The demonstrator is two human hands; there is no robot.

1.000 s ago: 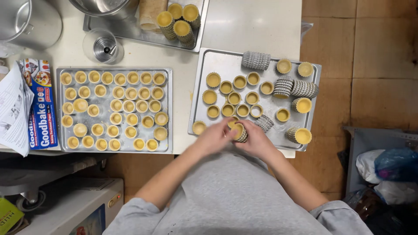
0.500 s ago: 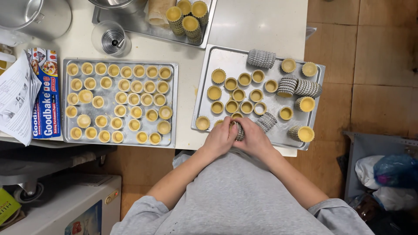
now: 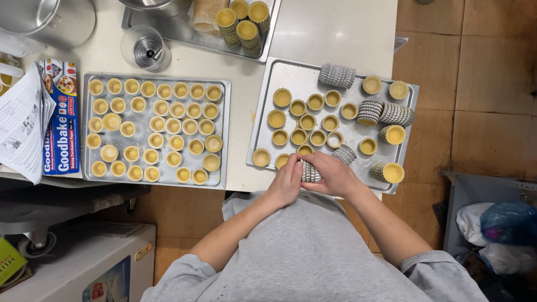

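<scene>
Since the earlier frames the two hands have drawn closer together over the near edge of the right tray, and the stack of fluted moulds that lay partly open to view between them is now gripped more tightly, with only its ribbed side showing. The left hand is curled nearly closed, its fingertips pressed against the stack's left end. The right hand wraps over the top and right of the stack, fingers bent round it, so both hands have hold of it just above the tray's front rim. On the right tray lie about a dozen single dough-lined shells in loose rows, four more filled shells towards the far and right edges, and five lying stacks of empty moulds; one more shell sits at the tray's left rim. The left tray holds about thirty-five small shells in five rows. At the top, a third tray carries four tall stacks of lined moulds. One glass with a coiled metal piece stands beside it, one blue box lies left of the full tray, and one sheaf of papers overlaps the box.
</scene>
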